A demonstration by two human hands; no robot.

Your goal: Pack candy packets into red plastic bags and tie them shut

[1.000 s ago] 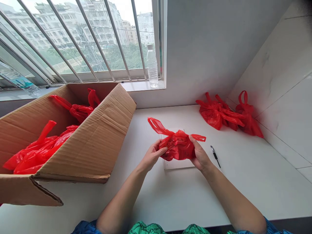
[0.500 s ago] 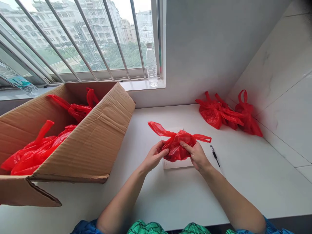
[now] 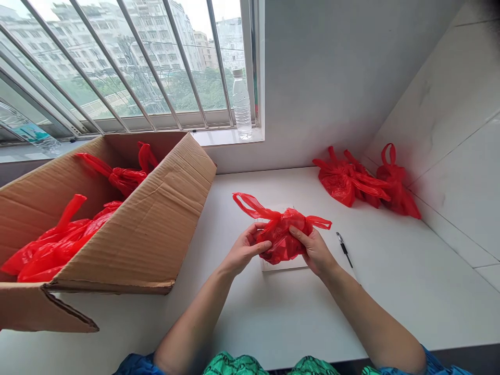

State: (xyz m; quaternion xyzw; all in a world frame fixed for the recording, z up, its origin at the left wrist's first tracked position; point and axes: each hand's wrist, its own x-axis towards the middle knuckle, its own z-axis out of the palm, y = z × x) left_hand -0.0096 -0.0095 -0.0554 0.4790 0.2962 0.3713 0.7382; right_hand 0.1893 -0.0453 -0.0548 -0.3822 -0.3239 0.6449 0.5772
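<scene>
Between my two hands is a small knotted red plastic bag (image 3: pixel 284 242), its two handle loops sticking out left and right. My left hand (image 3: pixel 247 247) grips the bag's left side, thumb in front and fingers behind. On the right side my right hand (image 3: pixel 314 249) holds it the same way, thumb pressed on the front. What the bag contains cannot be made out. Beneath it lies a pale notebook (image 3: pixel 287 264), mostly covered by the bag and hands. A black-and-clear pen (image 3: pixel 344 250) rests on the table just right of my right hand.
A cardboard box (image 3: pixel 144 224) with several red bags (image 3: pixel 66 239) inside stands at the left. More knotted red bags (image 3: pixel 351 179) sit by the wall at the back right. A clear water bottle (image 3: pixel 242 107) stands on the sill of the barred window; another bottle (image 3: pixel 33 133) is at far left.
The bag has shifted slightly left and down in my hands, and its loops have swung a little. Both hands keep their hold; the other things have stayed put.
</scene>
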